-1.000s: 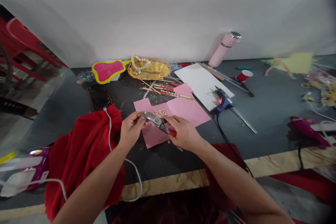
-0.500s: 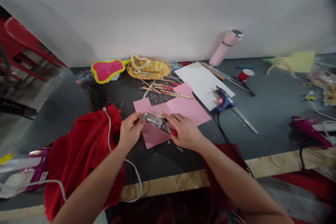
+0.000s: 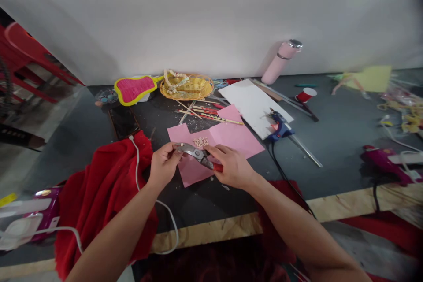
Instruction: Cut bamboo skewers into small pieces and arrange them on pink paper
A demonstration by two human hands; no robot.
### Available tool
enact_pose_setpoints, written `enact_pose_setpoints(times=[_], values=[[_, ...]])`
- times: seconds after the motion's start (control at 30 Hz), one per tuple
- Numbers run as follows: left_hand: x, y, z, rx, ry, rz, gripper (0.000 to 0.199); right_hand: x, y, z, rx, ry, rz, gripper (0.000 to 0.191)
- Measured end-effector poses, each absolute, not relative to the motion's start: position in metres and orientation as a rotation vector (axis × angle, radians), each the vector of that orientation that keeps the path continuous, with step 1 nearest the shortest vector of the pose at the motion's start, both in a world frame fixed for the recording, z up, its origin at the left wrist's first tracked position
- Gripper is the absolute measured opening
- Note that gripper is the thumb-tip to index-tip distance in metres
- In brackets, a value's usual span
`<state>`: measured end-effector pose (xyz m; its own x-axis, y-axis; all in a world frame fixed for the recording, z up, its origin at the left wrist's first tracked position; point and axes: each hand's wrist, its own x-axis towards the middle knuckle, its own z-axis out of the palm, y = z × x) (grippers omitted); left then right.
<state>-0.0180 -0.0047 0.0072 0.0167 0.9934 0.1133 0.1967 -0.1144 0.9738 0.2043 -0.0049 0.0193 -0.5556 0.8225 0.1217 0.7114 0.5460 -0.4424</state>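
My right hand (image 3: 235, 166) is wrapped round the red handles of a pair of pruning shears (image 3: 195, 153), whose metal jaws point left. At the tip of the jaws, my left hand (image 3: 164, 163) is closed in a pinch. A tiny pale piece (image 3: 181, 144) shows there between fingertips and blade; its kind is too small to tell. Just beyond the shears, a small heap of pale cut bits (image 3: 201, 142) lies on pink paper (image 3: 194, 172). Thin red-and-cream sticks (image 3: 211, 116) are scattered behind the paper.
A wicker basket (image 3: 201, 87) holds a pale beaded string. A white board (image 3: 246, 101) carries a blue glue gun (image 3: 280, 128). Farther right stand a pink flask (image 3: 279, 62) and a red thread spool (image 3: 306, 95). Red cloth (image 3: 109, 185), a white cable and a phone (image 3: 124, 122) lie left.
The view has shifted very slightly. Both hands and the shears stay nearly in place, with the jaws still at my left fingertips.
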Motion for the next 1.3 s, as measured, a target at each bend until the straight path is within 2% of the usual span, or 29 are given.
enact_pose_setpoints(times=[0.23,0.7,1.3], values=[[-0.0164,-0.0045,0.0052,1.433,1.264,1.219,0.016,0.2016,-0.0071,0.0186,-1.308,-2.467,0.493,0.058],[-0.0155,-0.0029,0.0043,1.38,1.318,1.228,0.015,0.2041,-0.001,0.0171,-1.255,-2.477,0.498,0.067],[-0.0162,-0.0046,0.0096,1.458,1.302,1.19,0.019,0.2052,-0.0031,0.0179,-1.239,-2.447,0.524,0.061]])
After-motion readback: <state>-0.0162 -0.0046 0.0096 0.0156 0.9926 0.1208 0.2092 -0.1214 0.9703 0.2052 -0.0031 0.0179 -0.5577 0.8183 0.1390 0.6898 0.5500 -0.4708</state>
